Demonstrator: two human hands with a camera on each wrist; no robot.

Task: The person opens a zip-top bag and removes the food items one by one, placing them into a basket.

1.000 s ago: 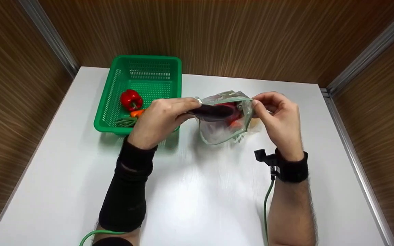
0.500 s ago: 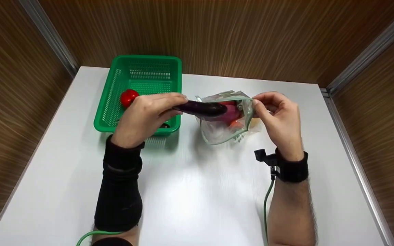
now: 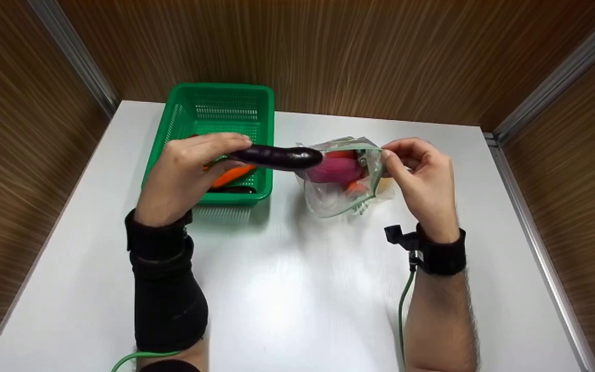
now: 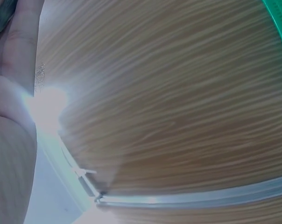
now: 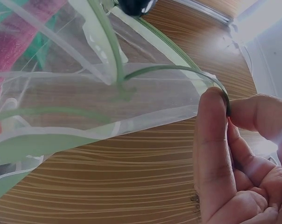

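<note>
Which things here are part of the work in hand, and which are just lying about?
In use:
- left hand gripping the eggplant
- right hand pinching the clear bag's rim
- pink vegetable in the bag

Lying about:
- green basket
- carrot in the basket

Brown wood-grain panelling (image 4: 178,102) filled most of the frame. The left hand (image 4: 10,93) ran down the left edge, out of focus. A green basket rim (image 4: 280,18) cut the upper right corner. A pale metal strip (image 4: 192,196) crossed the bottom, with a bright glare at left.
</note>
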